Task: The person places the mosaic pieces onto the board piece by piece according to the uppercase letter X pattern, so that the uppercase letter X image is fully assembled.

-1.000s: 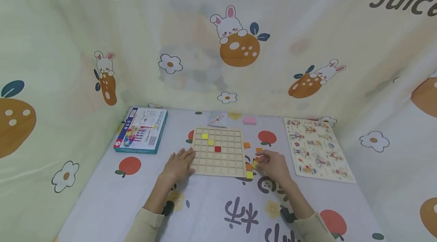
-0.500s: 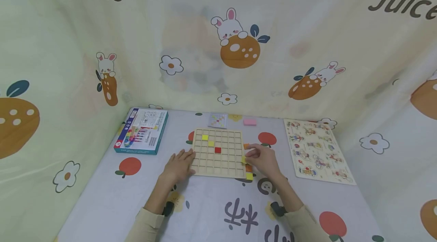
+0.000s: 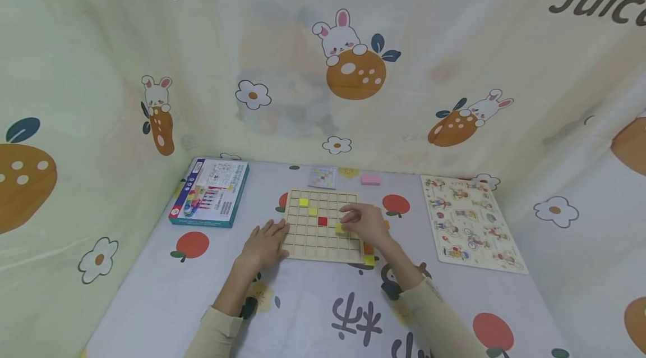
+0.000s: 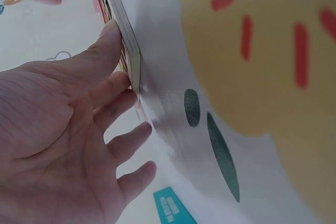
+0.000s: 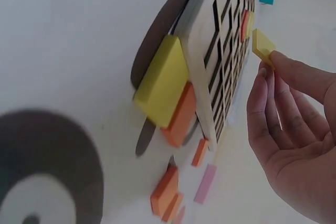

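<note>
Printed cloth with rabbits, oranges and the word "Juice" hangs behind and beside a desk (image 3: 303, 313) covered in the same kind of fabric. Near the middle of the desk lies a wooden grid board (image 3: 323, 224) whose square cells hold two yellow tiles (image 3: 303, 202) toward its far left corner and a red tile (image 3: 322, 221) near its centre; most of the other cells in view hold nothing. Over the board's right half the right hand (image 3: 364, 222) pinches a small yellow tile (image 3: 341, 228) between thumb and fingertips; the right wrist view shows this tile (image 5: 262, 45) raised just above the cells, not seated in any of them. At the board's near left edge the left hand (image 3: 264, 243) lies flat on the desk with fingers straight, their tips pressed against the board's side (image 4: 128, 51). Just off the board's near right corner sit a loose yellow tile (image 3: 369, 260) and an orange tile (image 3: 368, 248), touching each other, with more orange pieces (image 5: 168, 195) partly hidden behind the right hand. A blue game box (image 3: 209, 192) rests by the far left corner, a pattern card (image 3: 322, 177) and a pink block (image 3: 370, 179) along the far edge, and a picture puzzle board (image 3: 466, 223) at the right edge, well apart from the hands.
</note>
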The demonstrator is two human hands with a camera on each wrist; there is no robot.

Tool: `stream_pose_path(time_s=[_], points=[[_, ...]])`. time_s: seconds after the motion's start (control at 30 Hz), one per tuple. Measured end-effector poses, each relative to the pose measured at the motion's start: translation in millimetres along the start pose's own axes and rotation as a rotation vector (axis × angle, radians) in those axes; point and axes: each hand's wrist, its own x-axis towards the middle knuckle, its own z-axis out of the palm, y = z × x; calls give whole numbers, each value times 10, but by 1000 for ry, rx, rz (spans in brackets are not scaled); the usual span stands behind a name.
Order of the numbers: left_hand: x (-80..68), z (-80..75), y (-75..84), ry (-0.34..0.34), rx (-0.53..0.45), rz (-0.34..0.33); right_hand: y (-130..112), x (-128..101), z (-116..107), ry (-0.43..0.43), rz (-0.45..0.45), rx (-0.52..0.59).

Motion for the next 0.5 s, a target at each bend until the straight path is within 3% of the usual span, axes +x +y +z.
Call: stream_pose_path(time_s=[0.5], points=[[-14,-28,-16,0,-23,6,46,136,231,-36,28,3]])
